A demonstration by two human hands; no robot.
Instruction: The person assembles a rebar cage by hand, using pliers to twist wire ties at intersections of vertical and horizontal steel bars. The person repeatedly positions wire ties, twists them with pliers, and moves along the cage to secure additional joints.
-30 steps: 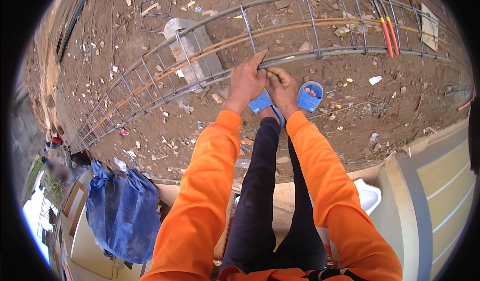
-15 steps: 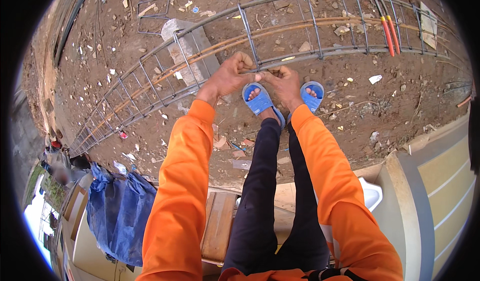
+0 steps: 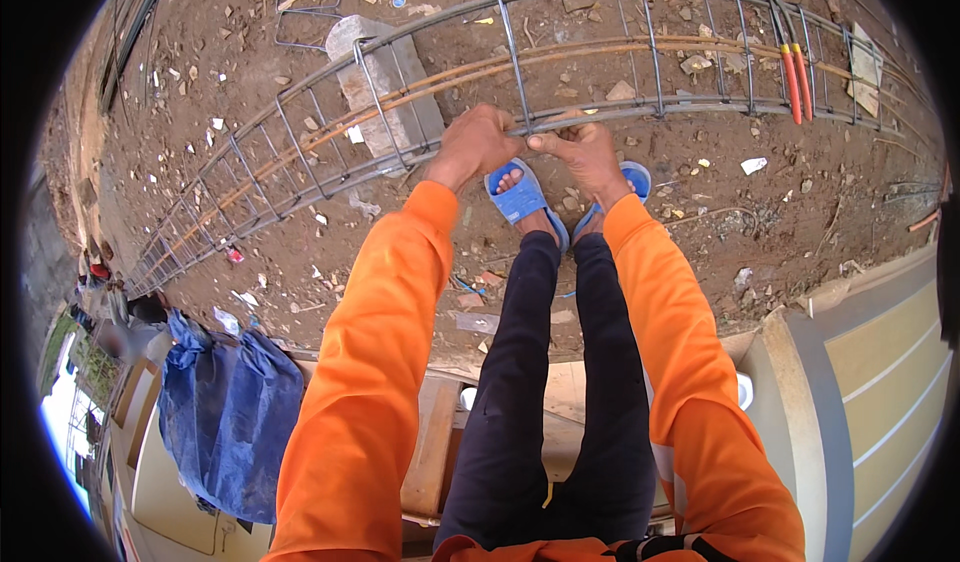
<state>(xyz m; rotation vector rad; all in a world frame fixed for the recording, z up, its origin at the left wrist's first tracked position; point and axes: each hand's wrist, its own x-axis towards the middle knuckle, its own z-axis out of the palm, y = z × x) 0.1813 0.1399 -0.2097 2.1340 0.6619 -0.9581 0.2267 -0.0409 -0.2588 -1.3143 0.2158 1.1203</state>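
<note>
A long rebar cage point(image 3: 690, 104) of steel bars and square stirrups curves across the view in front of me. My left hand point(image 3: 478, 145) is closed at its near bar, beside the foot of a stirrup point(image 3: 510, 47); the fingertips are partly hidden. Just to the right, my right hand point(image 3: 585, 157) is closed on the same bar, thumb on the near side and fingers over it. Any thin wire between the hands is too small to make out. Nippers with red handles point(image 3: 797, 82) hang across the cage at the far right.
A concrete block point(image 3: 362, 62) lies under the cage, left of my hands. My feet in blue sandals point(image 3: 520, 197) stand on littered soil close behind the bar. A blue tarp point(image 3: 230, 412) hangs at lower left, near a wooden plank point(image 3: 432, 442). A tiled wall point(image 3: 900, 372) curves at right.
My left hand has shifted right and up to the stirrup's foot. My right hand has moved slightly right, its thumb now against the bar. The whole view has shifted slightly.
</note>
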